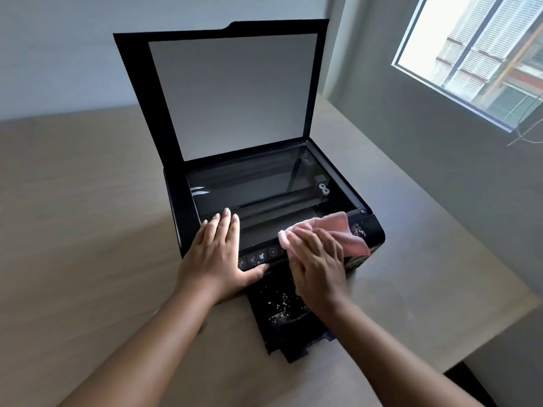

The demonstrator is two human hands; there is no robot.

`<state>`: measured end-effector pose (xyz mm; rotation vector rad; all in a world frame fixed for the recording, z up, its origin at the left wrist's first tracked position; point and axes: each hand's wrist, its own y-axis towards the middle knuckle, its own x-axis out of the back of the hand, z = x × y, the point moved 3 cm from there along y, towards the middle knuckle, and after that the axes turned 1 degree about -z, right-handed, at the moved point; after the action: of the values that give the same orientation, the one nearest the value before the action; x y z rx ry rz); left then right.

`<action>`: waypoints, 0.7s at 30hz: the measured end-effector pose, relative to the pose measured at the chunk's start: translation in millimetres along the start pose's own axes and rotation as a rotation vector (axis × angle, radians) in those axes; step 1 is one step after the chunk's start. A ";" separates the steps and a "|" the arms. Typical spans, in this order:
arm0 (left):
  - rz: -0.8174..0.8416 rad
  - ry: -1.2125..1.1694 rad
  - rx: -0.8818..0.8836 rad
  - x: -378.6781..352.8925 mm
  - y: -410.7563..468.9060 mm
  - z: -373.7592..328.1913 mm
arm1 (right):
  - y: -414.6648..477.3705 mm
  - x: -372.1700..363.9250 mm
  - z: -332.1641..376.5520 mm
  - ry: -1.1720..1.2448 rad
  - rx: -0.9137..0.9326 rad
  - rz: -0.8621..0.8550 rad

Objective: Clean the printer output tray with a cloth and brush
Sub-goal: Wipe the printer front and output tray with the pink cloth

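Observation:
A black printer (373,230) stands on the table with its scanner lid (232,95) raised and the glass (264,183) exposed. My left hand (219,254) lies flat on the front left of the printer top, thumb by the control buttons (257,257). My right hand (316,259) presses a pink cloth (349,233) with straight fingers onto the front right of the top. Below, the black output tray (282,309) sticks out toward me, speckled with white crumbs. More crumbs lie on the printer's right front corner (359,229). No brush is in view.
The light wooden table (82,230) extends left and behind the printer; its right edge drops off near the grey wall. A window (482,51) is at the upper right.

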<state>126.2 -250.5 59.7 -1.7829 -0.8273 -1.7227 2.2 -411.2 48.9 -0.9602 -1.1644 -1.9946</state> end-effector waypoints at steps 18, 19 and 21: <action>-0.002 0.013 0.000 0.8 0.1 -0.9 | -11.2 -6.1 -11.3 0.029 0.124 -0.054; 0.000 0.020 -0.001 0.4 0.0 -0.9 | -12.0 -2.9 -16.8 0.013 0.202 -0.025; 0.005 0.020 0.001 0.2 -0.4 -1.1 | -6.4 7.7 -33.9 -0.049 0.230 -0.001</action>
<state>125.1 -251.0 60.0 -1.7627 -0.8137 -1.7340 -16.3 -440.3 40.9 -0.8938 -1.3863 -1.7986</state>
